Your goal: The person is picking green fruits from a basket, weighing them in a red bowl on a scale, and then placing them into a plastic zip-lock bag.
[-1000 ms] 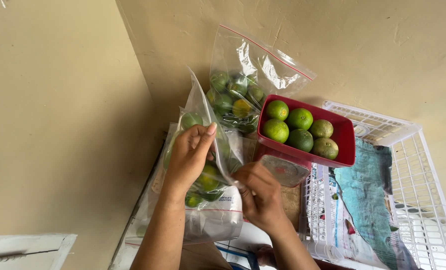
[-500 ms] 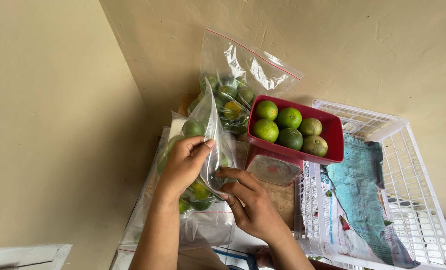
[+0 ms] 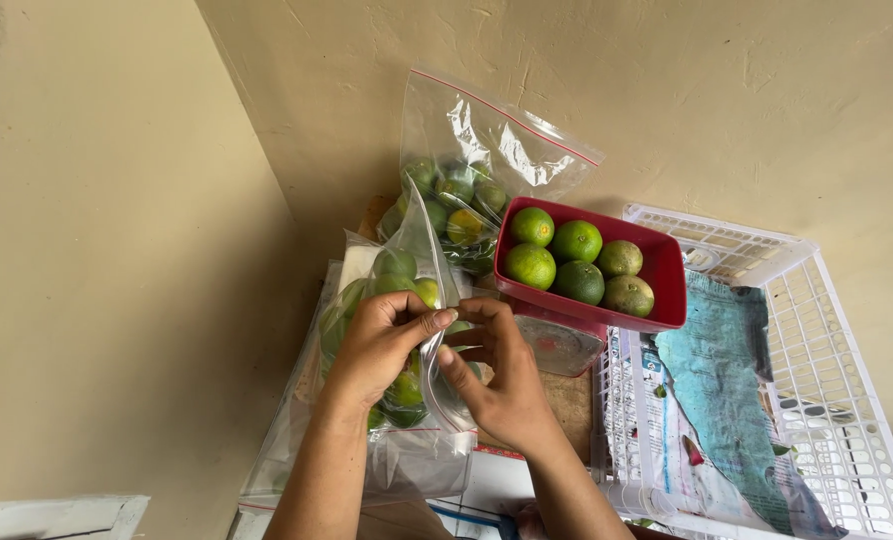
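Note:
My left hand (image 3: 382, 345) and my right hand (image 3: 497, 375) pinch the top edge of a clear zip bag (image 3: 397, 300) filled with green limes. Thumbs and fingers of both hands meet on the bag's strip near the middle. Behind it a second clear zip bag of limes (image 3: 467, 180) leans against the beige wall, its top standing up. To the right a red tub (image 3: 657, 290) holds several green limes (image 3: 552, 270) and sits on a small scale (image 3: 557, 345).
A white plastic crate (image 3: 827, 340) lined with newspaper and a blue-green cloth (image 3: 722, 370) stands at the right. More flat clear bags (image 3: 297, 450) lie under my left forearm. Beige walls meet in a corner behind everything.
My right hand has risen from the bag's lower side to its top edge beside my left hand. The view has shifted slightly.

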